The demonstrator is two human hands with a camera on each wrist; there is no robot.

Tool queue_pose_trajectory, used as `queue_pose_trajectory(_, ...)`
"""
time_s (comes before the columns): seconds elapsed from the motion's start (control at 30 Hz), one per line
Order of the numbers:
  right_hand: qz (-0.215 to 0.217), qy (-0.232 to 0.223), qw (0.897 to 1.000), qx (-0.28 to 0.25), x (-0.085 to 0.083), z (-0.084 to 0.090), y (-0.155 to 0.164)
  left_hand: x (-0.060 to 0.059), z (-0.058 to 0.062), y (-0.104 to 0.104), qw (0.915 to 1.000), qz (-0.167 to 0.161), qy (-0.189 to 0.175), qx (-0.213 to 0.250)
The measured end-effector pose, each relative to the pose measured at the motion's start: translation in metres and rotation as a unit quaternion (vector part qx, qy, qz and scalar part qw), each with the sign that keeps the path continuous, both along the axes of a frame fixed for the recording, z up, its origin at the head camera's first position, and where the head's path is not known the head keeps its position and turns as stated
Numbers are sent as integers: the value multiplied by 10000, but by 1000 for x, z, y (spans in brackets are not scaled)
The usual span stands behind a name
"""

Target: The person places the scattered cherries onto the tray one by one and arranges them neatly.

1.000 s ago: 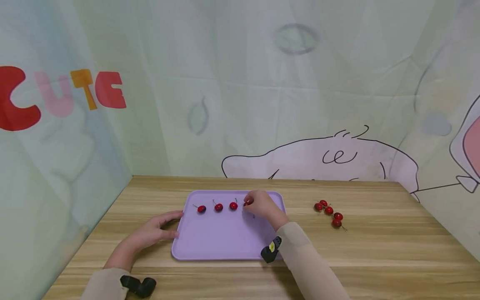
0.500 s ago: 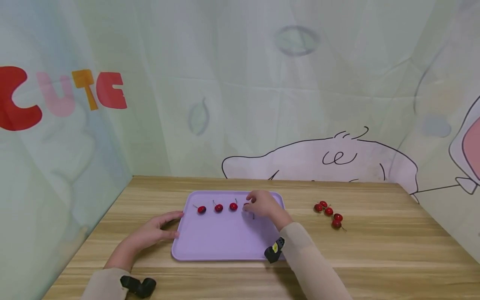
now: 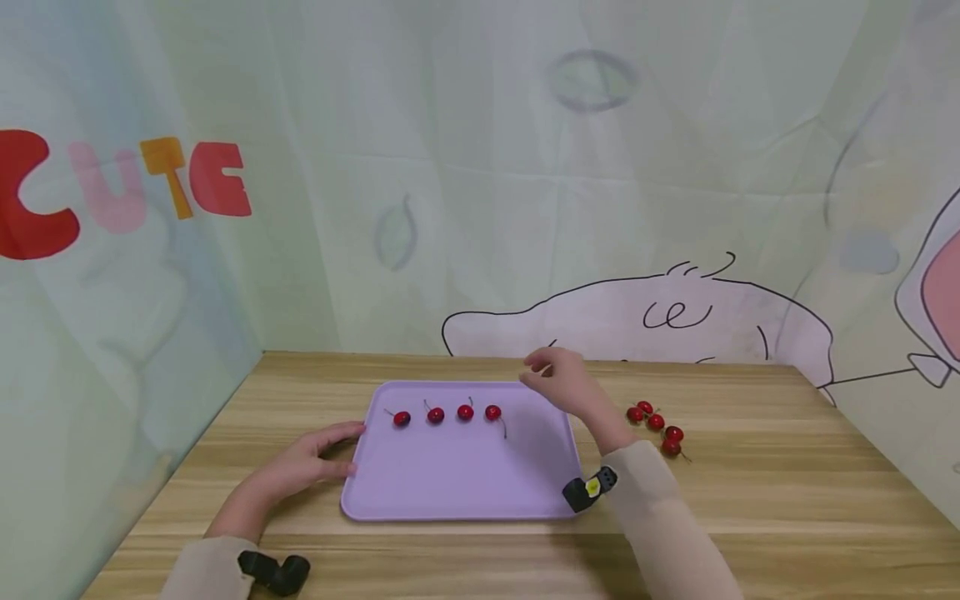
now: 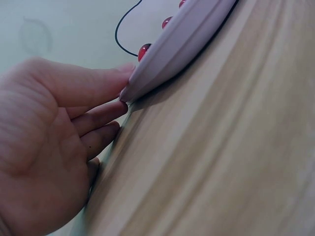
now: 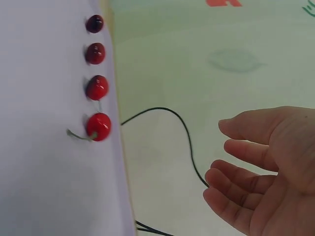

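Several red cherries with stems, among them the rightmost cherry, lie in a row along the far side of a lilac tray. My left hand rests against the tray's left rim, thumb and fingertips touching it. In the left wrist view, these nearly straight fingers meet the tray's edge. Raised over the tray's far right corner is my right hand, with loosely bent fingers and nothing in them. The right wrist view shows that hand apart from the cherry row.
On the wooden table, right of the tray, lies a loose group of several more cherries. A printed cloth backdrop stands behind the table and along its left side. Black wrist cameras sit on both sleeves.
My right hand has let go of the rightmost cherry and moved up and to the right. That cherry now shows fully in the row. My left hand stays at the tray's rim.
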State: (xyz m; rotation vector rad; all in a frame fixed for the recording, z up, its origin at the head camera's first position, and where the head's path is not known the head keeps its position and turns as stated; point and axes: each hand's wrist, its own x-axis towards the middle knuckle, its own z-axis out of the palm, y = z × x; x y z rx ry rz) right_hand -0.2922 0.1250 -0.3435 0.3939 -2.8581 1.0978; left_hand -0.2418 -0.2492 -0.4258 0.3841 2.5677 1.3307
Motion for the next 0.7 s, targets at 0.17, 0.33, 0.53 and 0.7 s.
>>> queue_pose_trajectory(0.17,-98,378,9992,-36,10,11,25,0,0,-1,10000,-25,-6,62)
queue_pose_trajectory(0.33,-339,457,9983,-94,21,19,55,-1,1,-1,10000,-55,1,82)
queue_pose_trajectory(0.53,-544,675,9961,151,34,25,85,-1,1,-1,10000,-33,-32,32)
queue_pose_trajectory(0.7,-693,671,9946,379,44,24,106,0,1,-1,10000,1,-41,-31)
